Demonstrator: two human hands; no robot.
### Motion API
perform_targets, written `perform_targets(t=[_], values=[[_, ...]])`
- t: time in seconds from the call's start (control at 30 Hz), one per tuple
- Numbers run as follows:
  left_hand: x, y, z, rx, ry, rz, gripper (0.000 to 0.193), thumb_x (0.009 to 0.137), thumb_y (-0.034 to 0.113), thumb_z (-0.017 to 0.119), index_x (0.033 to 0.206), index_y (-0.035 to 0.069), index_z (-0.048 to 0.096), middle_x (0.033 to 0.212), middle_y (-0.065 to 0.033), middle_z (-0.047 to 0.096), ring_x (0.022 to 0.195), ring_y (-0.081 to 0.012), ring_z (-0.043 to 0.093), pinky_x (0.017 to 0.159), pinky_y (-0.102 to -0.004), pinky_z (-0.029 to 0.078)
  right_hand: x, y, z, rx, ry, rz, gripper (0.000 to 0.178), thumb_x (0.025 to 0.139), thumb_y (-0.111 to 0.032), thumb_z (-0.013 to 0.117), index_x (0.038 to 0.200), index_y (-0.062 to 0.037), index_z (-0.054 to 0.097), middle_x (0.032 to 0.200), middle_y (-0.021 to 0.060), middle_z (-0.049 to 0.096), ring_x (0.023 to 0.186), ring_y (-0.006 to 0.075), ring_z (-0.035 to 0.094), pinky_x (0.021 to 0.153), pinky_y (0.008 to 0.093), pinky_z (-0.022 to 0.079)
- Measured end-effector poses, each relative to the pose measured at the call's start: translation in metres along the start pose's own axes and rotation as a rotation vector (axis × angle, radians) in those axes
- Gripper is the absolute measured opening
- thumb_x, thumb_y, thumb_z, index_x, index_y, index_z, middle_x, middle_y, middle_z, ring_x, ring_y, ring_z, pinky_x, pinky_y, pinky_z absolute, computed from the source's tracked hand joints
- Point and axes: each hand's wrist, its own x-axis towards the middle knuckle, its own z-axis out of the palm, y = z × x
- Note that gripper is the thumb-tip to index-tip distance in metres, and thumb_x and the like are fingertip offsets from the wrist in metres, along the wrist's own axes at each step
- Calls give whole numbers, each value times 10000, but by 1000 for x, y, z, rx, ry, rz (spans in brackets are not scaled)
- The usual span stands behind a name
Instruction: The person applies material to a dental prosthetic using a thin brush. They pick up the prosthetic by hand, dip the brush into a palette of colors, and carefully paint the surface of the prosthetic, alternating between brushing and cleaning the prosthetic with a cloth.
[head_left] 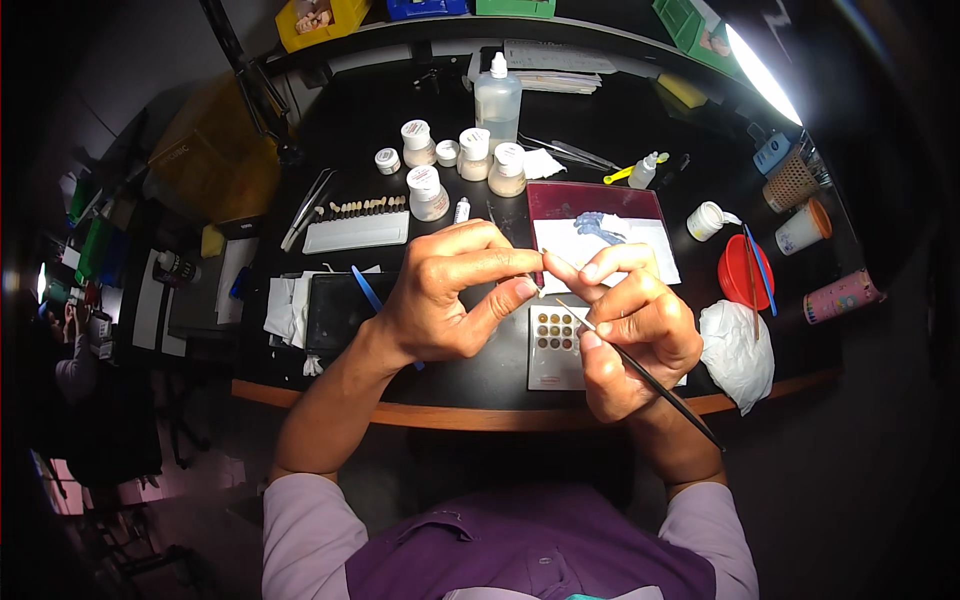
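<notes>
Above the bench's front, my left hand [455, 290] is closed, its index finger and thumb brought toward each other. Something small and dark with a pale tip sits near their tips, too small to name. My right hand [640, 335] pinches a fine brush [665, 395] with a dark handle, its thin tip slanting up and left. One right fingertip meets the tip of my left index finger. Below the brush tip lies a pale palette [555, 376] with several small round wells of brown, yellow and reddish colour. Behind my right hand is a maroon-edged pad [560, 200] with white paper on it.
Several powder jars [428, 193] and a clear bottle [499, 100] stand at the back. To the left are a tooth shade guide [356, 232], tweezers [308, 210] and a dark tray [335, 315]. A red bowl [738, 268], crumpled tissue [738, 350] and cups [803, 230] stand right.
</notes>
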Motion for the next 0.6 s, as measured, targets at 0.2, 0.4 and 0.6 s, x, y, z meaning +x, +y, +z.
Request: perform_targets(t=[0.2,0.4,0.6], values=[[2,-8,-5,42,-35,-48,198,907,71,770,1096,27,806,798,-86,688,704,-169,632,636,-300,490,2,11,-14,39,98,-38,126,832,82,651,870,1,561,804,125,617,1059,278,580,988,585,591],[1,-23,-5,297,-32,-99,194,912,58,774,1102,37,808,818,-75,676,714,-167,620,629,-304,474,27,14,-59,-317,249,386,41,1015,-33,654,1023,7,646,903,75,687,863,99,636,725,248,543],[0,-35,2,333,-91,-151,184,913,69,786,1090,27,814,830,-83,667,705,-172,614,613,-318,471,17,39,-89,-704,-392,423,239,1028,-167,656,887,7,737,822,131,731,789,265,646,747,397,521]])
